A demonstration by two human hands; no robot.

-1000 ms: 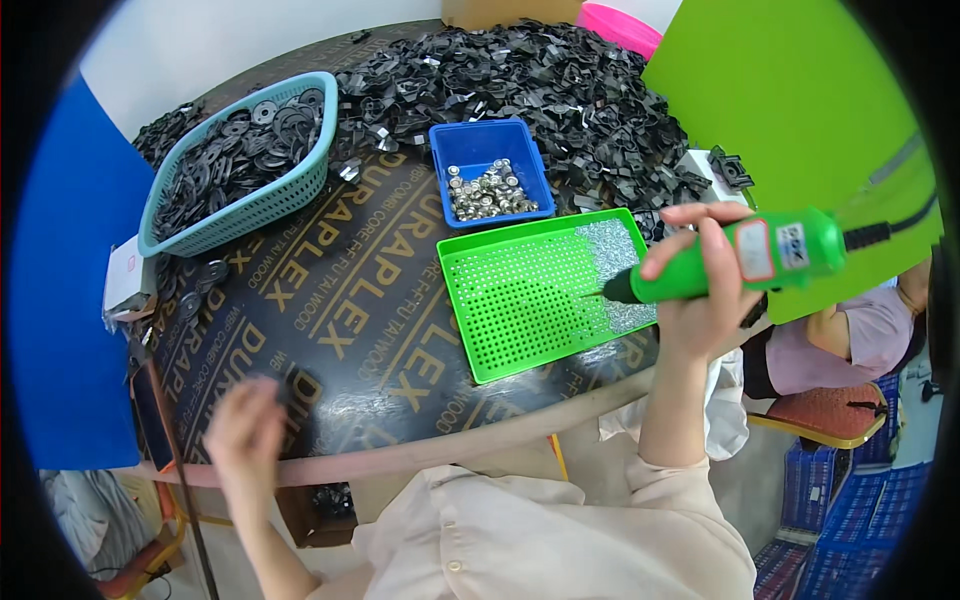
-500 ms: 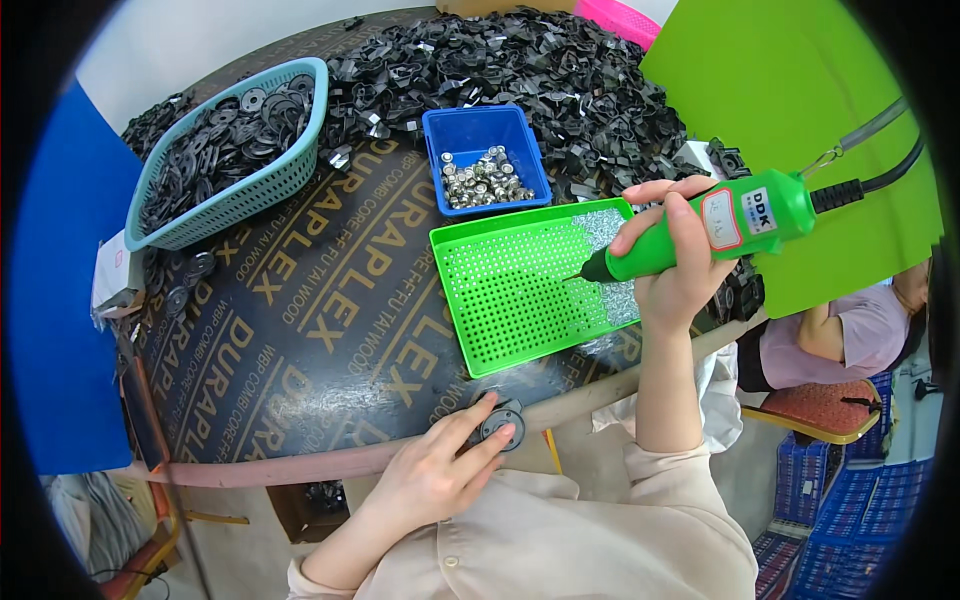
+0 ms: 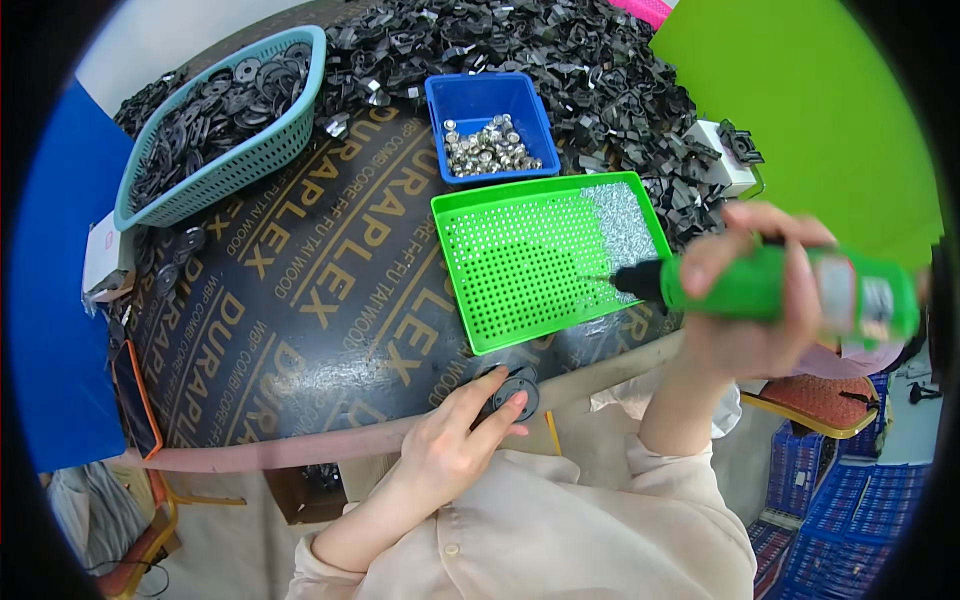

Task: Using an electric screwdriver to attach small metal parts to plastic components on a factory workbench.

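My left hand (image 3: pixel 455 445) rests at the table's near edge, its fingers pressing on a round black disc part (image 3: pixel 512 391). In my right hand (image 3: pixel 755 300) is a green electric screwdriver (image 3: pixel 780 287), held sideways with its black tip pointing left over the right side of a green perforated tray (image 3: pixel 520 270). A patch of small silver screws (image 3: pixel 618 225) lies in the tray's far right corner. Behind the tray stands a small blue bin (image 3: pixel 487 105) of silver nuts.
A teal basket (image 3: pixel 215 125) of black discs sits at the far left. A big heap of black plastic parts (image 3: pixel 560 60) covers the back of the dark round table (image 3: pixel 300 300). Blue crates (image 3: pixel 850 500) stand at the lower right, near another person's seat.
My left hand came from the lower left to the near edge and settled on the black disc. The right hand with the screwdriver dropped lower, toward the tray's right side.
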